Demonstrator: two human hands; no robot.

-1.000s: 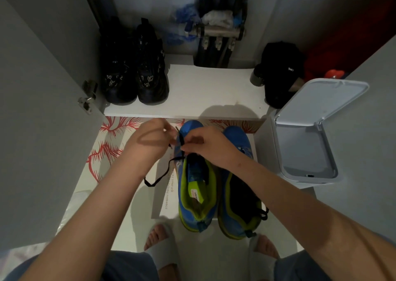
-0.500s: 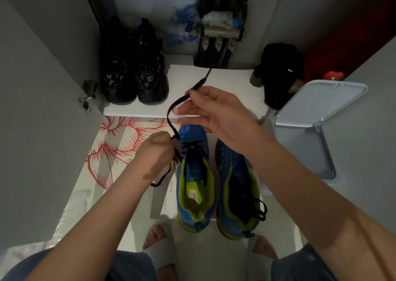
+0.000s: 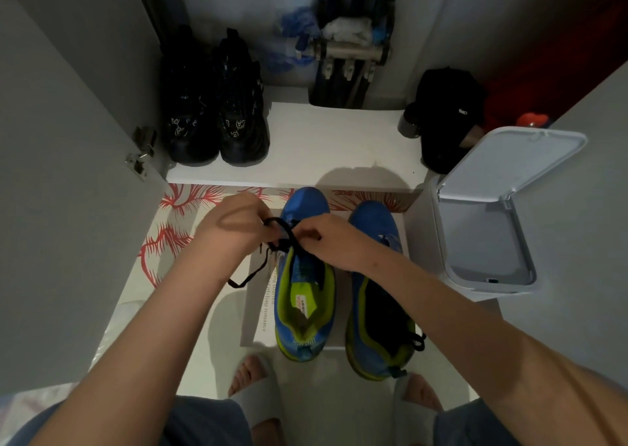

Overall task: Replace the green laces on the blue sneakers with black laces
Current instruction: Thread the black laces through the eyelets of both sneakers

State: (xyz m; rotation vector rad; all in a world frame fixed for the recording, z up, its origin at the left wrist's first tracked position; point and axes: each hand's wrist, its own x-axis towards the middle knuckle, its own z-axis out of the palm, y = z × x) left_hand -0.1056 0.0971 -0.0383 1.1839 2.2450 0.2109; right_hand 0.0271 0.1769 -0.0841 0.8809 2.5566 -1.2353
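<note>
Two blue sneakers with lime-green lining stand side by side on the floor, toes pointing away from me. The left sneaker (image 3: 304, 296) has a black lace (image 3: 282, 230) threaded through its front eyelets. My left hand (image 3: 234, 231) pinches the lace at the shoe's left side, and a loose end trails down to the floor beside it. Over the shoe's front, my right hand (image 3: 334, 241) pinches the same lace. The right sneaker (image 3: 377, 292) carries a black lace, with its ends hanging at the heel.
A white bin (image 3: 486, 228) with its lid up stands right of the sneakers. A white shelf (image 3: 323, 143) ahead holds a pair of black shoes (image 3: 214, 106) and a black cap (image 3: 445, 116). Grey cabinet doors flank both sides. My slippered feet are below.
My right hand, which had pulled the lace up high above the shelf, has come back down to the left sneaker's front. Both hands now meet at the eyelets.
</note>
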